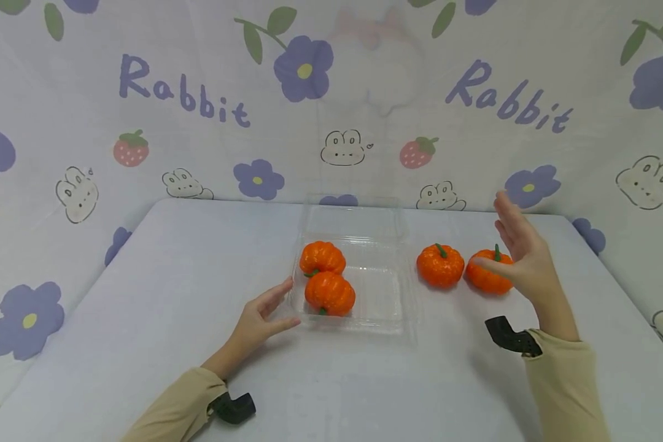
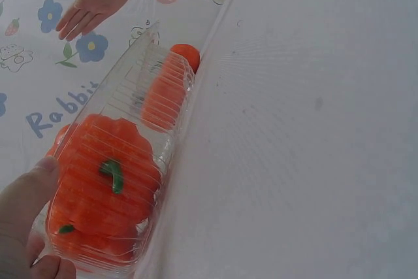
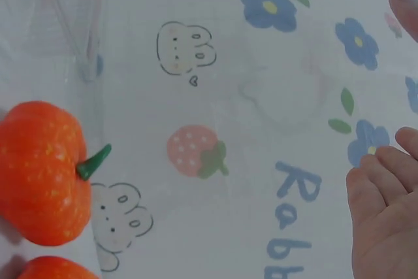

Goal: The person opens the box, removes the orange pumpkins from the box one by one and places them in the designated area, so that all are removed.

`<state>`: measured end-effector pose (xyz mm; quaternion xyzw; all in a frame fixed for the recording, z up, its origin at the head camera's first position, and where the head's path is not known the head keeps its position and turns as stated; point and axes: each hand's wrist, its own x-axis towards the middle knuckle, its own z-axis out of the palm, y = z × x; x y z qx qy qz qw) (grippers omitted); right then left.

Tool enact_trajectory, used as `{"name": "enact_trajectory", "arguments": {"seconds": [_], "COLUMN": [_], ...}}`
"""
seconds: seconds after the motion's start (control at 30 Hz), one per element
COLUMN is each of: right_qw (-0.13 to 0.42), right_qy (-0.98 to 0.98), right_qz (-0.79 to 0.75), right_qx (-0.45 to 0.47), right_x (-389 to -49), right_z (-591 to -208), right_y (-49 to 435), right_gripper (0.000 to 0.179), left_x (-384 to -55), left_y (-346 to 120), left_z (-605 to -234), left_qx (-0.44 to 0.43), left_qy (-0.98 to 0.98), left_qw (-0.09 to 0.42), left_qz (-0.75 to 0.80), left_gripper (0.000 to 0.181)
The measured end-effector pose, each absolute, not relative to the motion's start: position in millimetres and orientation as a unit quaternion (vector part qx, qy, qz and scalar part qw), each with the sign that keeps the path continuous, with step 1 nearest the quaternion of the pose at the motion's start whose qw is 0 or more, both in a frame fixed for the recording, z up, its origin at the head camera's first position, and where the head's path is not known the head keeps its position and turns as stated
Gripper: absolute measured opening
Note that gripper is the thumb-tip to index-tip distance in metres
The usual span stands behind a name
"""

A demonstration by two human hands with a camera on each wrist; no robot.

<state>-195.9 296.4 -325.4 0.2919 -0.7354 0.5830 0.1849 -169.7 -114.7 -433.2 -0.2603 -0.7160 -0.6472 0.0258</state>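
A clear plastic clamshell box (image 1: 378, 294) lies with its lid raised at the back. Two small orange pumpkins (image 1: 329, 294) with green stems sit in its left half, one in front of the other. My left hand (image 1: 261, 319) is at the box's left side, thumb and fingers spread around the front left corner; in the left wrist view the thumb (image 2: 29, 191) is right at the plastic wall. To the right of the box stand two more pumpkins (image 1: 441, 266). My right hand (image 1: 522, 258) is raised over the rightmost pumpkin (image 1: 488, 279), fingers straight, thumb apart, holding nothing.
The white table (image 1: 199, 258) carries the box and pumpkins. Behind it hangs a cloth (image 1: 364, 80) printed with flowers, rabbits and strawberries. A dark band with a camera mount (image 1: 511, 336) sits on each wrist.
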Motion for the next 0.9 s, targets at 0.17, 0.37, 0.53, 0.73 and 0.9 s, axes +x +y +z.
{"name": "enact_trajectory", "arguments": {"seconds": [0.17,0.37,0.53,0.73,0.9], "right_qw": [0.194,0.21,0.21,0.182,0.196], "right_qy": [-0.776,-0.793,-0.788,-0.769,-0.772], "right_qz": [0.527,0.471,0.455,0.476,0.456], "right_qx": [0.286,0.324,0.358,0.386,0.396], "right_x": [-196.2,-191.9,-184.3,-183.1,-182.6], "right_z": [-325.8,-323.3,-316.3,-314.8,-316.3], "right_y": [286.5,268.2,247.6,227.3,215.5], "right_gripper": [0.099,0.106,0.103,0.097,0.098], "left_x": [-170.6,-171.1,-171.9,-172.2,-172.4], "left_y": [-113.7,-113.7,-114.6,-114.7,-115.1], "left_z": [-434.4,-435.8,-436.1,-436.7,-435.6], "left_qx": [-0.262,-0.26,-0.263,-0.262,-0.259], "left_qy": [-0.712,-0.713,-0.711,-0.713,-0.717], "left_qw": [0.023,0.023,0.026,0.025,0.025], "left_qz": [-0.651,-0.651,-0.652,-0.65,-0.647], "left_gripper": [0.062,0.063,0.063,0.062,0.062]}}
